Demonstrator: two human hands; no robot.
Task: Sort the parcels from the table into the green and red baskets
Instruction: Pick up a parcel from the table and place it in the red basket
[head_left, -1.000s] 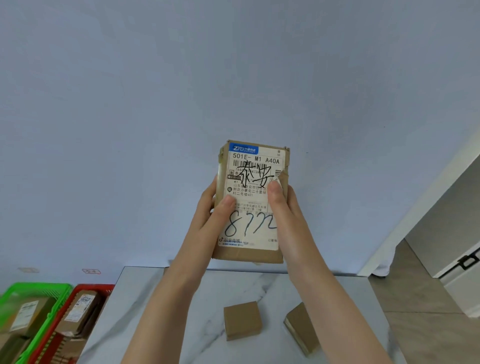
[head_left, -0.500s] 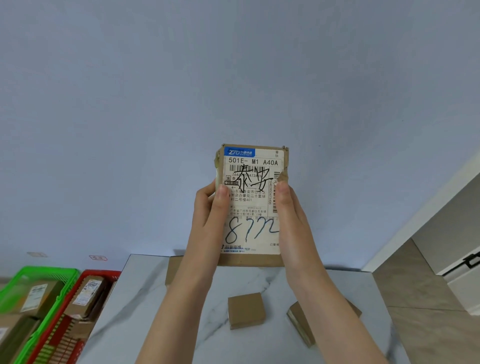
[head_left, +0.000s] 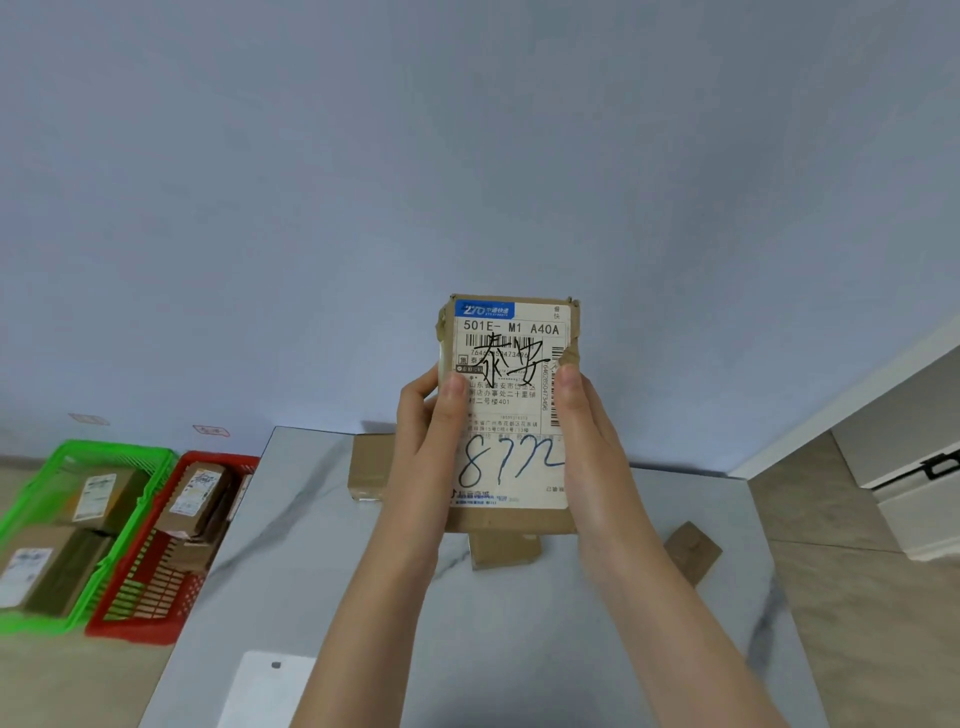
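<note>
Sorting part done: green basket (head_left: 78, 457) and red basket (head_left: 208, 462) each held parcels; three boxes (head_left: 506, 553) remained on bench (head_left: 322, 571); left hand (head_left: 431, 441) and right hand (head_left: 587, 441) gripped labelled parcel (head_left: 511, 395) aloft.

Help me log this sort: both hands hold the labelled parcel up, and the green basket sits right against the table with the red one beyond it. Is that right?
Not quite. In the head view the red basket sits next to the table, and the green basket lies beyond it. The rest holds: left hand and right hand hold the labelled parcel up.
</note>
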